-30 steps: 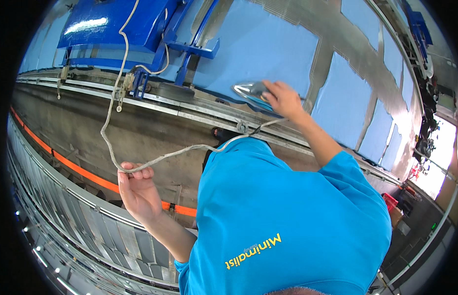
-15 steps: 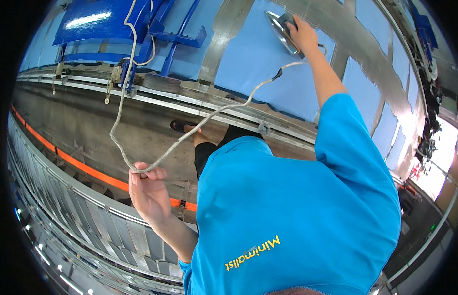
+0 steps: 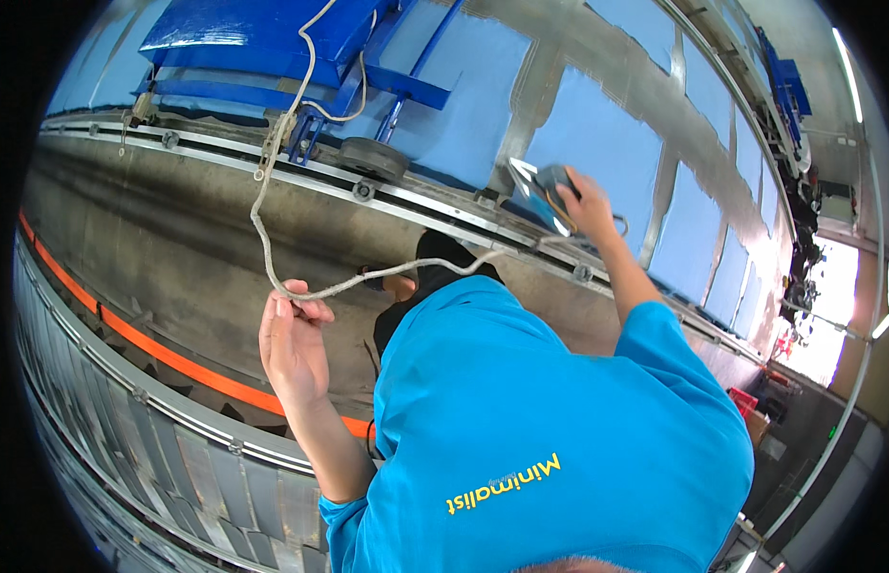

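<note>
While the left hand [image 3: 296,353] pinches a pale cord [image 3: 354,283] between thumb and fingertips near the blue shirt [image 3: 569,411], the right hand [image 3: 588,204] grips the iron [image 3: 542,197] at the near edge of a blue cloth [image 3: 597,124] on the long table [image 3: 548,72].
</note>
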Tool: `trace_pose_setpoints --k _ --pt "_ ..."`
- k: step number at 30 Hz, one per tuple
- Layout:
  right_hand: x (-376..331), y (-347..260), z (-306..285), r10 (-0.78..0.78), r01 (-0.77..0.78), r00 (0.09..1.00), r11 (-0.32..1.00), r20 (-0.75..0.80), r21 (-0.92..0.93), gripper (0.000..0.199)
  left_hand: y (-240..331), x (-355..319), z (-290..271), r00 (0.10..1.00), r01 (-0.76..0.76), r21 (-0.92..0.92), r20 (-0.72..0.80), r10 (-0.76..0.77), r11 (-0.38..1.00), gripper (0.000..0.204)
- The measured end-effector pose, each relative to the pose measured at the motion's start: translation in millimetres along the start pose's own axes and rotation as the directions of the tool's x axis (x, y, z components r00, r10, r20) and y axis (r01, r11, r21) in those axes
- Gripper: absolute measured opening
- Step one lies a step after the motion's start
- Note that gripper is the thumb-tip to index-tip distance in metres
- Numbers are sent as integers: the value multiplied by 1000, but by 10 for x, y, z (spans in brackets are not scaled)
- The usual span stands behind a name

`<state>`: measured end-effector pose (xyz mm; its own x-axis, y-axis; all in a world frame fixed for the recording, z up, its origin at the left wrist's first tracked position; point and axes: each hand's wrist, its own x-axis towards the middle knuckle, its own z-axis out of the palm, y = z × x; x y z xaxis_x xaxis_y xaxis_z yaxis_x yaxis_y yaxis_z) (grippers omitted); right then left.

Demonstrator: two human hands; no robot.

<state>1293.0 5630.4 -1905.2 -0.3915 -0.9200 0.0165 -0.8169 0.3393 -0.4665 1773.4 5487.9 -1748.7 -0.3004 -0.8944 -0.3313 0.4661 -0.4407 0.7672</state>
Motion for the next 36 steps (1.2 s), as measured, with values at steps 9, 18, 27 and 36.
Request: trace_pose_setpoints --k 9,18,27,36 --pt "2316 -692 309 -131 127 991 988 -34 -91 45 361 430 -130 999 29 82 -24 -28 996 31" --pt "3764 -252 805 80 -90 995 976 -59 -201 51 721 882 -76 994 -21 35 -108 24 999 26" --pt "1908 -1581 1147 -119 126 991 984 59 -126 42 1177 1780 -206 985 -126 -63 -123 118 990 18" --pt "2824 -1727 1204 -165 160 981 986 103 53 41 1331 2053 -258 986 -60 92 -148 73 994 22"
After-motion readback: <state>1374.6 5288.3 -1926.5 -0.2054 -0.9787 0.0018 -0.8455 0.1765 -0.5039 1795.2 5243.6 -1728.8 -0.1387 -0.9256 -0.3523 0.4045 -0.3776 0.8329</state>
